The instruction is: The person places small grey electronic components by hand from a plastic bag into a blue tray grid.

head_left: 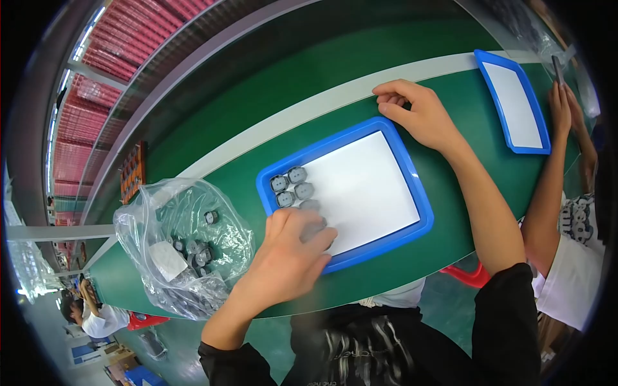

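Over the near left part of a blue tray [423, 207] lined with white paper, my left hand [283, 254] is closed around a small grey plastic part [313, 230]; motion blurs its fingertips. Several like it, rounded grey connector-like pieces [297, 175], stand in short rows along the tray's left side. Some of these are partly hidden by my fingers. My right hand [421, 116] rests by the tray's far right corner, loosely curled, with a gap between thumb and fingers and nothing visible in it.
Left of the tray lies an open clear plastic bag [238, 241] with more grey parts and a white label. At the right, another person's hands [561, 106] are near a second blue tray [513, 103]. A pale raised rail [283, 122] runs along the green table's far side.
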The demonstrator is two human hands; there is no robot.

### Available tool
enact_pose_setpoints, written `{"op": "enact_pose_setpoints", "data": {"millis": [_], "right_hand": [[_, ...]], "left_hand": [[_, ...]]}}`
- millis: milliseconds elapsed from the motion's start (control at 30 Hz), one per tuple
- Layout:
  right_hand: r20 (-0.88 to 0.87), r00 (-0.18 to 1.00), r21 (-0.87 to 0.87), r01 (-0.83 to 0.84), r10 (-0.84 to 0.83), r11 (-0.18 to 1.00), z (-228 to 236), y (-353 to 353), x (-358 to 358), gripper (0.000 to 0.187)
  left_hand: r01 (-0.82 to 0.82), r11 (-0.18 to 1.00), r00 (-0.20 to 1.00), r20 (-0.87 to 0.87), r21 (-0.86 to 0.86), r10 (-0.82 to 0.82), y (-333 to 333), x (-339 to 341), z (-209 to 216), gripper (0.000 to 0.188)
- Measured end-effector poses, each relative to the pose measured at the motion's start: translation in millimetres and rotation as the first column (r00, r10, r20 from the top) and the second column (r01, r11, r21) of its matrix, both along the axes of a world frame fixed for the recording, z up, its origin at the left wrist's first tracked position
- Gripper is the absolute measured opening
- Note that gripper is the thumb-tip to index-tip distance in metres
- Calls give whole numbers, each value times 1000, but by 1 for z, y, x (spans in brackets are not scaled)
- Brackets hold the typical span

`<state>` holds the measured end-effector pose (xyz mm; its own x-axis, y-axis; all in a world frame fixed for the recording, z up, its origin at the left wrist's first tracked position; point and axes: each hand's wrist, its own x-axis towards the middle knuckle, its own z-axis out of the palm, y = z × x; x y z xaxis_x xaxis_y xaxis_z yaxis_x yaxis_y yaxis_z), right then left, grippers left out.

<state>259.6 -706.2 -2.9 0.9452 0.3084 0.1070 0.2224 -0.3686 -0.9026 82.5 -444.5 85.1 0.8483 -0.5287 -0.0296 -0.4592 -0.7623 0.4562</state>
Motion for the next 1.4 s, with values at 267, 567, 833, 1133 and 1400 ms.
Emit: {"op": "enact_pose_setpoints", "data": {"millis": [267,567,833,1133,1400], "right_hand": [[21,1000,17,-19,18,1000,5,2,-1,30],[28,1000,29,-11,11,1000,7,6,0,31],[1,1000,19,6,-6,1000,14,6,-4,30],[24,1000,32,-5,4,999,6,5,-5,29],[23,1000,38,-1,0,999,9,7,-4,30]], "left_hand": [[-40,999,999,11,-20,40,14,-5,2,49],[-135,991,990,49,-6,135,30,-11,3,62],[-528,834,848,155,162,506,138,-24,45,41],[-454,868,885,211,199,414,142,-12,6,38],[-191,980,934,295,-59,200,63,28,32,32]]}}
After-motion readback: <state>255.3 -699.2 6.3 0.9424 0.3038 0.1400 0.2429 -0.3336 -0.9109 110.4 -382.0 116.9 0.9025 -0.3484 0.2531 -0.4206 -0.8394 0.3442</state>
